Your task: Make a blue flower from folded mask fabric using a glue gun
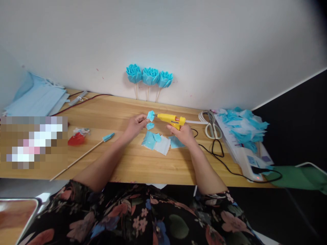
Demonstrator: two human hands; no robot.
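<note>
Between the fingertips of my left hand (138,124) is a small folded piece of blue fabric (151,116). My right hand (183,132) grips a yellow glue gun (168,118), its nozzle pointing left and meeting the fabric piece; I cannot tell whether glue is coming out. A white glue stick (195,121) sticks out of the gun's back end. Just under the held piece lies another folded blue petal (150,126). Blue and white fabric squares (162,144) rest on the table below both hands. To the left lies a wooden stick (87,154) with a rolled blue tip (108,137).
Three blue fabric flowers (150,76) on sticks lean against the wall. Scissors (213,126) lie right, near heaped blue scraps (242,126). A black cord (224,165) runs to a power strip (250,165). Face masks (37,97) are stacked at left, near a red item (76,139).
</note>
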